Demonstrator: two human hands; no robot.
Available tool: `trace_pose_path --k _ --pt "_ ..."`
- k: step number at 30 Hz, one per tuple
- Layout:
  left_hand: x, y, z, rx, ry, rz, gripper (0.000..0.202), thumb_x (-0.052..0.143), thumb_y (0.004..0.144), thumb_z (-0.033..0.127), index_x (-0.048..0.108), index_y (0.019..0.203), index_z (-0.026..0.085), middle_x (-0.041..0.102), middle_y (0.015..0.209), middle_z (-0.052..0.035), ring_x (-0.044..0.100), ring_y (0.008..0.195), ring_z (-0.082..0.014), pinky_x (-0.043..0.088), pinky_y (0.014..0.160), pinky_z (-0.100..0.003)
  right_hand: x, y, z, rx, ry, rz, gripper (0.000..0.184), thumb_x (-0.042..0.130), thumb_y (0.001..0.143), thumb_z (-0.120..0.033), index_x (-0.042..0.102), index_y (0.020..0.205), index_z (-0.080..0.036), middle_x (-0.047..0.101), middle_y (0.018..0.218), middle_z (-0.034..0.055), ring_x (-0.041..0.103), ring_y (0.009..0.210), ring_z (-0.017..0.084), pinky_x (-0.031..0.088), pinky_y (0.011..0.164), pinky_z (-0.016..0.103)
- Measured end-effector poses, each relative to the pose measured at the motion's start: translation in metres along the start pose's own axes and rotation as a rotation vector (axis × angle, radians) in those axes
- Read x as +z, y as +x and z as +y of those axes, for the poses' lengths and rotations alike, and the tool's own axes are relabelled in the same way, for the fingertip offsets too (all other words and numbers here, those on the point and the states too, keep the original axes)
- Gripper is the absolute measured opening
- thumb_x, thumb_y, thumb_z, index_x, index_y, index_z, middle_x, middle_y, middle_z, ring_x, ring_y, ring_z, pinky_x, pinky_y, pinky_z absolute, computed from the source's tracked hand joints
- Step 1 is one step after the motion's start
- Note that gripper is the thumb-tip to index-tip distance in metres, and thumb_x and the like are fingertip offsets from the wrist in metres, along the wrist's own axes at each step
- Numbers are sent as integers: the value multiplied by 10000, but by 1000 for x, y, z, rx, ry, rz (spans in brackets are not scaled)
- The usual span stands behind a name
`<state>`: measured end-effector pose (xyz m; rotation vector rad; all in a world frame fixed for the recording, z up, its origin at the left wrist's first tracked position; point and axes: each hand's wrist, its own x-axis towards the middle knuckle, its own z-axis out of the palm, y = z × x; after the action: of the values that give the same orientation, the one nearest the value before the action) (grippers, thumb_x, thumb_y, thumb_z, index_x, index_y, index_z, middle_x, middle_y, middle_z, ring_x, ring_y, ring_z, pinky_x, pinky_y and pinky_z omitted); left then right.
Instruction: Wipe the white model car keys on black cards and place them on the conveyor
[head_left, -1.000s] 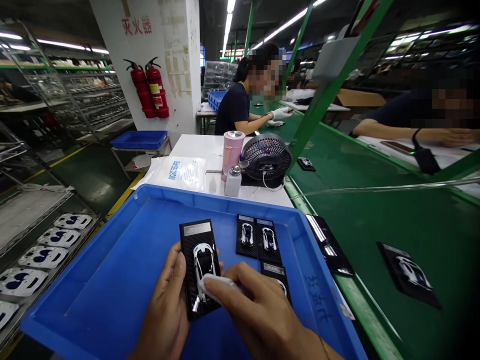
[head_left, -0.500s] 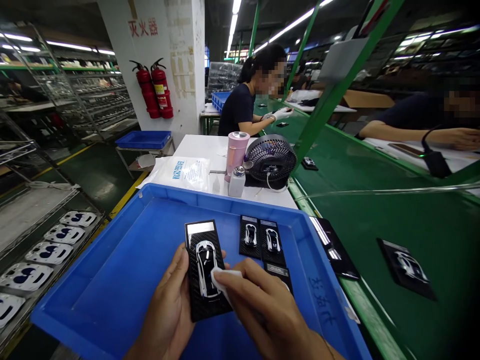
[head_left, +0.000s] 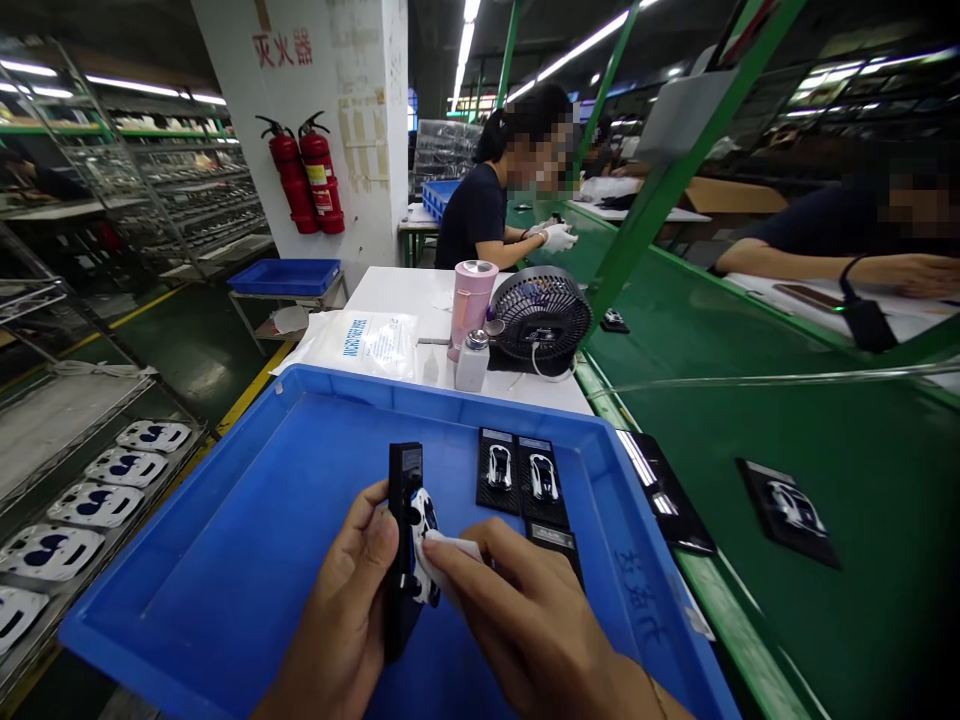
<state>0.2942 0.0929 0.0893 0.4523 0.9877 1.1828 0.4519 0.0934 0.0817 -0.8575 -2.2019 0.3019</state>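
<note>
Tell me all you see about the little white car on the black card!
The small white model car has dark patches and sits raised on a black plate with a carbon-weave look. The plate is turned nearly edge-on, so the car lies sideways above a blue tray. The person's left hand grips the plate, and a white cloth in the right hand presses against the car.

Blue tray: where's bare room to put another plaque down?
Widest bare patch: the floor of the blue tray left of the left hand, out to the tray's left wall. A narrow gap lies between the held black plaque and the two plaques beyond it. Crowded: lower right, where the right hand and a third plaque fill the space.
</note>
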Motion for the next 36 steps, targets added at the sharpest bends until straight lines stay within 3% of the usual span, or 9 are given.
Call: trace_pose_path --k 5,10,13,16,20,23,27,31,36 --pt "1 -1 4 26 40 15 421 610 745 410 531 1131 262 655 1017 -25 613 874 -170 478 756 -258 -7 2 2 -1 62 8 334 423 840 -43 537 1128 -169 521 810 67 515 675 159 438 575 279" --pt "-4 -2 2 -176 40 44 422 611 717 475 615 1023 184 694 861 -60 645 728 -175 510 659 -265 -9 10 13 125 268 149 344 425 887 -47 540 1174 -198 481 824 51 504 697 138 426 579 254" --pt "-5 -3 1 -282 63 -50 381 574 748 470 645 928 142 696 752 -79 646 639 -174 510 578 -255 -9 12 15 94 330 56 349 414 898 -61 539 1184 -217 484 855 52 511 742 144 439 624 265" --pt "-7 -3 2 -309 63 -119 351 541 782 438 653 892 123 689 710 -85 637 594 -169 511 546 -256 -9 11 16 97 252 -53 337 407 903 -77 549 1179 -209 482 875 60 508 757 150 435 644 273" --pt "-11 -3 5 -329 49 -145 403 482 815 440 640 942 91 693 817 -132 650 675 -204 527 588 -302 -12 8 20 141 198 17 297 424 910 -109 560 1157 -200 473 822 44 490 694 135 414 593 252" --pt "-16 -4 6 -383 93 -232 411 453 833 429 618 981 83 695 830 -155 656 681 -216 522 581 -309 -17 10 22 153 277 51 310 403 918 -98 554 1166 -204 462 817 39 481 705 130 408 595 243" --pt "-23 -1 9 -485 142 -319 436 405 851 430 618 956 64 697 818 -187 657 613 -209 505 515 -281 -24 12 22 150 352 -94 323 381 922 -102 578 1152 -212 450 846 49 480 770 146 410 653 264" --pt "-31 2 16 -509 133 -330 482 389 853 443 639 937 39 697 810 -187 658 613 -207 503 498 -267 -28 11 21 167 465 -198 303 395 921 -98 632 1063 -223 474 856 46 487 761 134 406 657 253" --pt "-32 0 16 -547 130 -370 487 389 854 437 638 958 31 698 794 -192 660 592 -206 502 493 -260 -19 11 23 152 492 -74 327 410 907 -69 626 1096 -226 479 873 49 496 807 142 410 684 260"
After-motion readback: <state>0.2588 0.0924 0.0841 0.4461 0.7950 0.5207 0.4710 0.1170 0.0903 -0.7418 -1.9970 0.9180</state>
